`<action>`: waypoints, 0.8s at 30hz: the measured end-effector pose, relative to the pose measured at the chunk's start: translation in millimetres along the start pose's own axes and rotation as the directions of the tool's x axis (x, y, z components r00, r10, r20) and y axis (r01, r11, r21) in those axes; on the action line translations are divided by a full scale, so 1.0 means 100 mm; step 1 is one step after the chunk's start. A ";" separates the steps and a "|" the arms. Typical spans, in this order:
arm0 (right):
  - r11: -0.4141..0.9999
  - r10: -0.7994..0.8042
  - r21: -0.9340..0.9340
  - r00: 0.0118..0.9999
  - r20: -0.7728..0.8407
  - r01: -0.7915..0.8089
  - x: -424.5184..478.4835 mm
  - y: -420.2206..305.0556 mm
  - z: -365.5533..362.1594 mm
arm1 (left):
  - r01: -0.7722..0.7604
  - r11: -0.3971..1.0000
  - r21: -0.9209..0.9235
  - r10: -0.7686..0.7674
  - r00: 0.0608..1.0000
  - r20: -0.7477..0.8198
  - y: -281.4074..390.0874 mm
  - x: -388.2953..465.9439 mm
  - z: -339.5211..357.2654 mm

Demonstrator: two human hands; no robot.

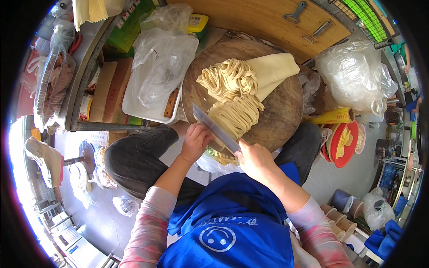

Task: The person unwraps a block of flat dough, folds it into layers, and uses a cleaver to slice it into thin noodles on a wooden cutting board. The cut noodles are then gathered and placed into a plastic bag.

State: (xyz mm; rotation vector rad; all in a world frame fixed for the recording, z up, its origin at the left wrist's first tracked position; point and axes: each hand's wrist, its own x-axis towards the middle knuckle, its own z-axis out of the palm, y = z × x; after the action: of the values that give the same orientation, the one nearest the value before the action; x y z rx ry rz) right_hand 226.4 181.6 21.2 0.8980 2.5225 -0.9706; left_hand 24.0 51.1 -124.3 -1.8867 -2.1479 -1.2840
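Note:
My right hand (256,160) grips a long-bladed kitchen knife (216,129), whose blade slants up and left over the near left part of a round wooden chopping block (285,114). My left hand (198,140) is beside the blade, fingers bent and fingertips close against it; whether they pinch anything is hidden. Just beyond the blade lies a heap of pale strips (236,115), like cut tofu skin or noodles. A looser tangle of strips (229,77) lies behind it. To the right of that is a folded pale sheet (274,70) of the same stuff.
A white plastic tray (150,114) holds clear bags and a wooden-handled tool (171,103). Beneath the block's near edge, a plastic-lined container (223,159) holds shredded food. Red bowls (352,159), a yellow roll (330,116) and a large plastic bag (352,77) are at right.

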 end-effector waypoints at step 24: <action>0.727 0.124 0.589 0.777 -0.617 0.351 -0.07 0.62 0.66 | 0.444 0.883 -0.156 -0.456 0.889 -0.050 0.66 -0.14 0.34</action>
State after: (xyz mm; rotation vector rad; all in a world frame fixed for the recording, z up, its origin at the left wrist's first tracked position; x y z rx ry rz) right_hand 274.9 169.4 -54.6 1.4774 2.7706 -2.0320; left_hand 99.1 55.0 -116.8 -1.3727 -2.6110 -1.5898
